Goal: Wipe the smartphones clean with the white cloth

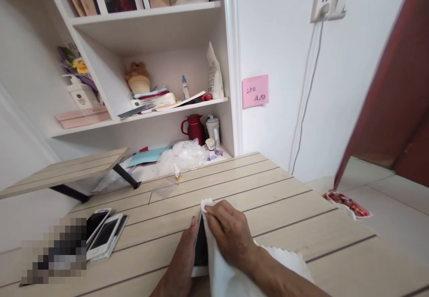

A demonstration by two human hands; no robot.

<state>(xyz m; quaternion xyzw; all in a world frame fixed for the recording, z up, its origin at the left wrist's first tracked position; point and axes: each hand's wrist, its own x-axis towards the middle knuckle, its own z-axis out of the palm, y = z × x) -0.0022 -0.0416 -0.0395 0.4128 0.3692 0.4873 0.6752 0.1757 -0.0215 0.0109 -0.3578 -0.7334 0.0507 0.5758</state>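
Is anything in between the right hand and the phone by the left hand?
Yes: a soft white cloth with a scalloped edge is between the right hand and the flat, white-framed, dark-screened phone, covering its right side.

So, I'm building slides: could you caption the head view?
Left hand against a phone, right hand pinching a white cloth over it, above a striped table.
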